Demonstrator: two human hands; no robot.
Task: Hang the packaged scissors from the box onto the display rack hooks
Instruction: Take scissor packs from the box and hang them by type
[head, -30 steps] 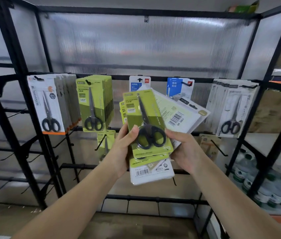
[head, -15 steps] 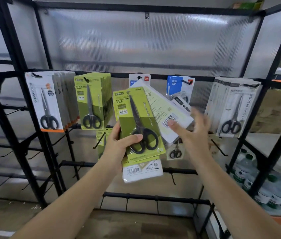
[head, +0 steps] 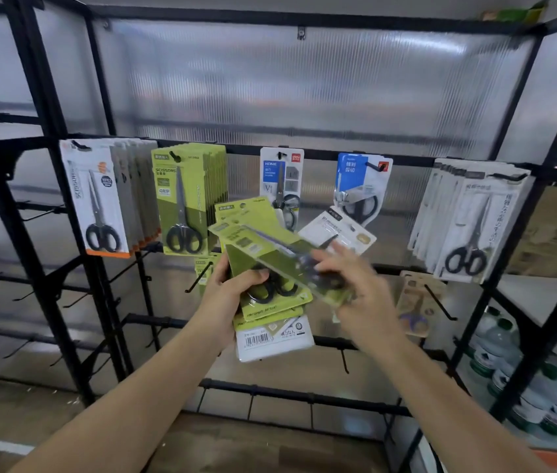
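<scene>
My left hand (head: 229,291) grips a stack of packaged scissors (head: 272,339), green cards over a white one, in front of the black display rack (head: 304,153). My right hand (head: 359,295) pinches the top green pack (head: 270,249) by its lower right end; the pack is tilted across the stack and blurred. Just behind it a white pack (head: 337,230) hangs askew. The top rail's hooks carry a white and orange stack (head: 99,199), a green stack (head: 181,199), two blue-labelled packs (head: 279,179) (head: 360,179) and a white stack (head: 468,220).
Bare black hooks stick out on the left bays (head: 28,213) and on the lower rail (head: 439,302). A tan pack (head: 417,302) hangs at the lower right. Shrink-wrapped water bottles (head: 509,353) stand at the bottom right. Ribbed translucent panels back the rack.
My right hand let go of the white barcode pack, which stays behind near the rack, and came back to take hold of the top green pack. The stack in my left hand sank a little.
</scene>
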